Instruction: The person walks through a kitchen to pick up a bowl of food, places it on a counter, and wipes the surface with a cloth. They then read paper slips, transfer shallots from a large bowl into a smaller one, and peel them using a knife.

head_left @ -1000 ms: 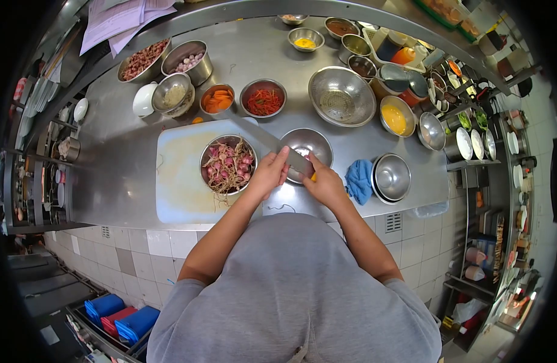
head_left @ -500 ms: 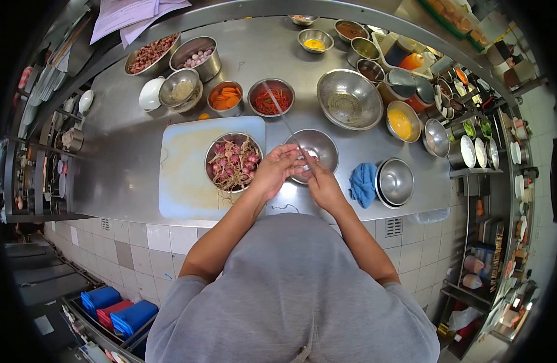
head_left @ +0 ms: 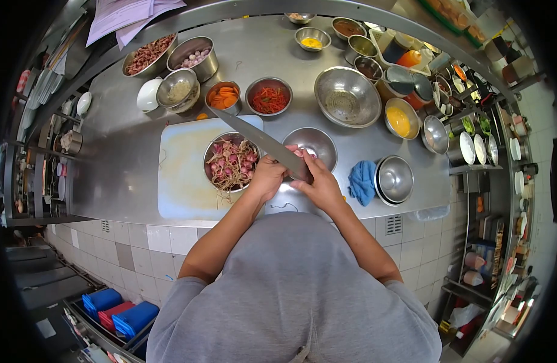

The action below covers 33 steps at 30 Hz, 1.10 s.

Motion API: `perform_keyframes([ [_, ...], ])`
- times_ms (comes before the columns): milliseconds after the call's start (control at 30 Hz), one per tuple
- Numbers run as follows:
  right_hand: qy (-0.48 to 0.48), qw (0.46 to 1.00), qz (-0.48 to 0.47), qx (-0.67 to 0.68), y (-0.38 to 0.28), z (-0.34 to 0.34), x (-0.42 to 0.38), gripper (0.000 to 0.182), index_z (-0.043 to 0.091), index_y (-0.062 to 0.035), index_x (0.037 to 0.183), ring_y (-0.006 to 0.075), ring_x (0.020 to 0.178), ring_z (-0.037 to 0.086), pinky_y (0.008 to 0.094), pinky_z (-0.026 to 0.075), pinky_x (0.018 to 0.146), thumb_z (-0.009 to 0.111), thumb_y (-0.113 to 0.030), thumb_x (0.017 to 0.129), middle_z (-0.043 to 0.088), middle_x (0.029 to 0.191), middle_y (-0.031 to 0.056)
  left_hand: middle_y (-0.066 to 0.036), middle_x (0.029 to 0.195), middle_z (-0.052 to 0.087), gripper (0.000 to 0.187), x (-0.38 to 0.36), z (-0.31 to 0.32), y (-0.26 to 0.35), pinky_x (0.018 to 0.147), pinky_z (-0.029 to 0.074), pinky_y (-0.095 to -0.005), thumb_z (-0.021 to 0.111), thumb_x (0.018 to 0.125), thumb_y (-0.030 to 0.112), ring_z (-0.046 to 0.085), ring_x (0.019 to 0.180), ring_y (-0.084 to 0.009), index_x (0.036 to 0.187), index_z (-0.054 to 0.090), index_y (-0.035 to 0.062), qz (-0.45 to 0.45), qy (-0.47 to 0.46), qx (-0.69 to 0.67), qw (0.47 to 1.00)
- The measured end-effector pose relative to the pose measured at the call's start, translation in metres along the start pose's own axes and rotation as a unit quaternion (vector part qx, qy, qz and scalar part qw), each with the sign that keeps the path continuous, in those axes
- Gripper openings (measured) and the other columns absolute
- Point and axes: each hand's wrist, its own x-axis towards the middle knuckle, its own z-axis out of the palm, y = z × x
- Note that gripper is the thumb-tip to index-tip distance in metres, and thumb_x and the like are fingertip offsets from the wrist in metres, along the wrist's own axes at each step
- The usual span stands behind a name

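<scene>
My right hand (head_left: 321, 183) is closed on the heel of a large knife (head_left: 257, 138), whose broad blade points up and left over the bowl of shallots (head_left: 232, 162). Close beside it, my left hand (head_left: 268, 178) is closed near the blade's lower edge; what its fingers hold is hidden. A small pinkish piece (head_left: 299, 152) shows by the fingertips behind the blade. Both hands are at the near rim of a steel bowl (head_left: 324, 142). The shallots, with dry roots, sit in a bowl on the white cutting board (head_left: 181, 181).
A blue cloth (head_left: 362, 183) and stacked steel bowls (head_left: 396, 180) lie to the right. Behind are bowls of sliced carrots (head_left: 223, 97) and red chillies (head_left: 269, 100), a large steel bowl (head_left: 348, 97) and a bowl of yellow liquid (head_left: 399, 121). Papers hang at the upper left.
The knife has turned so its broad side faces up, and its tip has swung left over the shallot bowl. Both hands have shifted slightly toward my body.
</scene>
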Motion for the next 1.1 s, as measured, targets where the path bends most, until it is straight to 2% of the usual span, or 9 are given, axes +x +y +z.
perform_keyframes([
  [133, -0.004, 1.0, -0.003, 0.004, 0.001, 0.001, 0.002, 0.07, 0.035, -0.0109, 0.146, 0.0382, 0.106, 0.056, 0.0396, 0.046, 0.088, 0.062, -0.04, 0.088, 0.053, 0.116, 0.0234, -0.009, 0.108, 0.065, 0.031, 0.003, -0.005, -0.003, 0.082, 0.054, -0.0291, 0.065, 0.089, 0.006, 0.064, 0.096, -0.0162, 0.117, 0.057, -0.0021, -0.003, -0.003, -0.006, 1.0],
  [233, -0.023, 0.999, 0.03, 0.036, -0.006, -0.004, 0.001, 0.068, 0.034, -0.0118, 0.146, 0.036, 0.099, 0.056, 0.0381, 0.046, 0.085, 0.06, -0.039, 0.09, 0.052, 0.109, 0.0219, -0.009, 0.107, 0.065, 0.029, 0.002, -0.003, -0.002, 0.081, 0.054, -0.0289, 0.065, 0.089, 0.006, 0.065, 0.094, -0.0162, 0.116, 0.058, -0.0014, -0.007, 0.003, -0.014, 1.0],
  [400, -0.019, 0.997, 0.01, 0.075, 0.005, 0.002, 0.003, 0.065, 0.035, -0.0125, 0.146, 0.0318, 0.093, 0.055, 0.0343, 0.044, 0.084, 0.06, -0.034, 0.091, 0.051, 0.098, 0.0183, -0.008, 0.106, 0.066, 0.022, 0.005, -0.007, -0.006, 0.08, 0.054, -0.029, 0.063, 0.09, 0.005, 0.065, 0.093, -0.0164, 0.112, 0.062, 0.001, 0.0, 0.003, -0.03, 1.0],
  [667, -0.012, 0.992, 0.005, 0.125, 0.004, 0.004, 0.003, 0.058, 0.041, -0.0133, 0.144, 0.0269, 0.092, 0.054, 0.0313, 0.042, 0.088, 0.061, -0.027, 0.091, 0.052, 0.094, 0.0145, -0.008, 0.107, 0.066, 0.021, 0.004, -0.009, -0.009, 0.078, 0.053, -0.0284, 0.058, 0.092, 0.003, 0.064, 0.093, -0.0166, 0.112, 0.063, 0.0018, 0.025, 0.01, -0.015, 1.0],
  [767, -0.005, 0.992, 0.001, 0.128, 0.004, 0.004, 0.003, 0.056, 0.043, -0.0134, 0.143, 0.0263, 0.092, 0.054, 0.0312, 0.041, 0.089, 0.061, -0.025, 0.091, 0.052, 0.094, 0.0139, -0.008, 0.111, 0.064, 0.022, 0.005, -0.009, -0.011, 0.085, 0.052, -0.0295, 0.058, 0.09, 0.0, 0.063, 0.099, -0.0172, 0.112, 0.063, 0.0014, 0.018, 0.011, -0.026, 0.999],
  [933, -0.011, 0.989, 0.019, 0.144, 0.001, 0.001, 0.005, 0.056, 0.042, -0.0126, 0.143, 0.0244, 0.093, 0.054, 0.0312, 0.041, 0.091, 0.061, -0.024, 0.092, 0.054, 0.094, 0.0132, -0.007, 0.107, 0.065, 0.02, 0.003, -0.007, -0.009, 0.085, 0.053, -0.0296, 0.058, 0.091, 0.001, 0.063, 0.097, -0.0164, 0.111, 0.062, 0.0017, 0.017, 0.014, -0.015, 1.0],
  [1033, 0.015, 0.976, 0.021, 0.216, 0.004, 0.008, 0.007, 0.053, 0.043, -0.0158, 0.143, 0.0212, 0.096, 0.053, 0.0301, 0.04, 0.094, 0.06, -0.024, 0.094, 0.055, 0.096, 0.0098, -0.007, 0.104, 0.064, 0.019, 0.007, -0.011, -0.011, 0.085, 0.053, -0.0304, 0.058, 0.092, 0.003, 0.063, 0.095, -0.0162, 0.11, 0.06, 0.0022, 0.014, -0.002, -0.02, 1.0],
  [1100, -0.026, 0.938, 0.13, 0.322, -0.004, 0.002, 0.004, 0.05, 0.043, -0.0186, 0.143, 0.0167, 0.087, 0.054, 0.0277, 0.044, 0.084, 0.057, -0.024, 0.096, 0.054, 0.09, 0.0059, -0.007, 0.104, 0.064, 0.019, 0.009, -0.015, -0.015, 0.086, 0.053, -0.0314, 0.059, 0.092, 0.004, 0.063, 0.096, -0.0167, 0.111, 0.059, 0.0024, 0.011, -0.012, -0.032, 0.999],
])
